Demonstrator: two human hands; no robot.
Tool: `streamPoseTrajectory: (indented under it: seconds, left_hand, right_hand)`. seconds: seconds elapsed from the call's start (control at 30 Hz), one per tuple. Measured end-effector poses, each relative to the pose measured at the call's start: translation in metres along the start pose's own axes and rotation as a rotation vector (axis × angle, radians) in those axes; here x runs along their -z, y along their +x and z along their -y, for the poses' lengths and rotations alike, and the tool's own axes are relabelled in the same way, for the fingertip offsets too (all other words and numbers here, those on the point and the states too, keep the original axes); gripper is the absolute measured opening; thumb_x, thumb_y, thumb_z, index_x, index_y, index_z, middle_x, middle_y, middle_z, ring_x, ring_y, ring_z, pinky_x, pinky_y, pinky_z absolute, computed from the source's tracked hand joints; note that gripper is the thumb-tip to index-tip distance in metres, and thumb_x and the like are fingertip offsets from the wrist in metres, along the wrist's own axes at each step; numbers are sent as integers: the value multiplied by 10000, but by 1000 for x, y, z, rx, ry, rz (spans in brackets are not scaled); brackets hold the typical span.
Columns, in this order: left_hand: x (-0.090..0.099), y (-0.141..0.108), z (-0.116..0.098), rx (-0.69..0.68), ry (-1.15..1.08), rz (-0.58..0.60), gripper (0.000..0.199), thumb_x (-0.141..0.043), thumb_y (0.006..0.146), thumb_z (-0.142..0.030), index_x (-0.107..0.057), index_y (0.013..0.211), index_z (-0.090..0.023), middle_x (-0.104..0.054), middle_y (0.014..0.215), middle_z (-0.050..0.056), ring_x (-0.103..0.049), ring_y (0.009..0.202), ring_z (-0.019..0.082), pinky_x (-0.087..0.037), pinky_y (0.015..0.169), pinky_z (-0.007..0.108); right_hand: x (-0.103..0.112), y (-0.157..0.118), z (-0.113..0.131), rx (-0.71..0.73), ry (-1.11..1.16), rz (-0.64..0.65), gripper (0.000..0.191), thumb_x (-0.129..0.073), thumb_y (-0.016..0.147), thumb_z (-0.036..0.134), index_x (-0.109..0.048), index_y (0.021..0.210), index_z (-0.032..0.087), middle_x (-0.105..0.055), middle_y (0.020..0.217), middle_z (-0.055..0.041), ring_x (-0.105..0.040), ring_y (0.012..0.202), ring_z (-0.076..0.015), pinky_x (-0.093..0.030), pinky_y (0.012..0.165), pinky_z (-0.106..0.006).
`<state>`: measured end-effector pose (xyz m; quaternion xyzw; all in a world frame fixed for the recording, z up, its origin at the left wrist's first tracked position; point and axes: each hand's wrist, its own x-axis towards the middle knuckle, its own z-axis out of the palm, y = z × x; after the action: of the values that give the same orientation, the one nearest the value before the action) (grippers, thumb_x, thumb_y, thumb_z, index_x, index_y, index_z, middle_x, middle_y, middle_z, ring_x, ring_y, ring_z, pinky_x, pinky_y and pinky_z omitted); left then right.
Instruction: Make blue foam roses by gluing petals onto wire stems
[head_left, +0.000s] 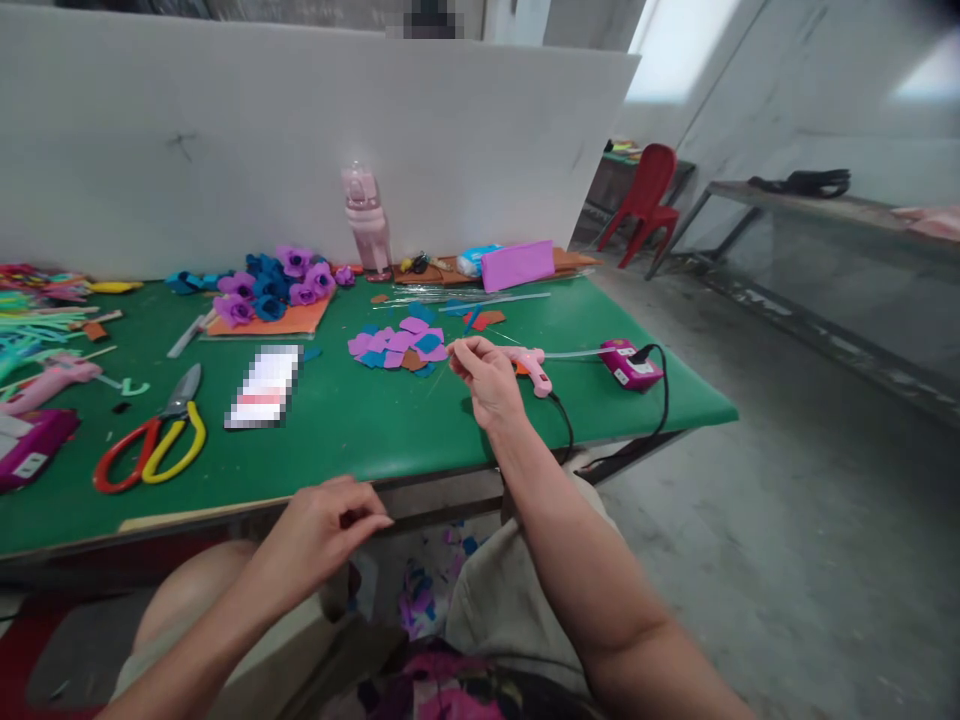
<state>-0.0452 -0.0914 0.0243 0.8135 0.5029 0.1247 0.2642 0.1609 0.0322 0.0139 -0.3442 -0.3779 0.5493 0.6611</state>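
The person's right hand (484, 378), fingertips pinched together, is beside one pile of paper pieces (397, 345) and one pink glue gun (534, 372) on the table (360, 425). The left hand (326, 525) curls by the near edge, its grip unclear.

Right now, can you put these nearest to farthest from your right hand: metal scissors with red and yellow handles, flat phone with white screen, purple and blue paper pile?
From the right hand:
1. Paper pile, just left.
2. Phone, further left.
3. Metal scissors, farthest left.
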Motion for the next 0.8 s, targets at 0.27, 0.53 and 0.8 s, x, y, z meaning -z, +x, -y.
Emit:
streamPoseTrajectory:
  seconds: [0.27, 0.53, 0.8]
  left_hand:
    - [22, 18, 31, -162, 149, -102, 381, -356, 867, -270, -543, 1198, -237, -581, 1208, 71, -512, 1099, 204, -416, 910, 334]
    - [-19, 50, 41, -267, 500, -73, 631, -396, 844, -465, -318, 1364, -116, -338, 1425, 146, -222, 1331, 283, -188, 1059, 468]
    - [-81, -29, 51, -450, 381, 359, 233, -466, 806, -167, -640, 651, -177, -641, 619, 47, -575, 666, 183, -370, 820, 354]
  right_hand:
    - [-4, -3, -3, -53, -19, 20, 197, -681, 607, 344, -580, 597, 176, -554, 604, 41, -435, 537, -61, -361, 559, -214]
    - [-6, -5, -6, -117, -16, 37, 228, -710, 576, 368, -590, 604, 177, -573, 632, 41, -461, 547, -54, -388, 554, -195]
    - [-1, -8, -1, -100, -51, 82, 208, -688, 621, 358, -578, 616, 182, -550, 608, 57, -458, 528, -41, -384, 543, -183]
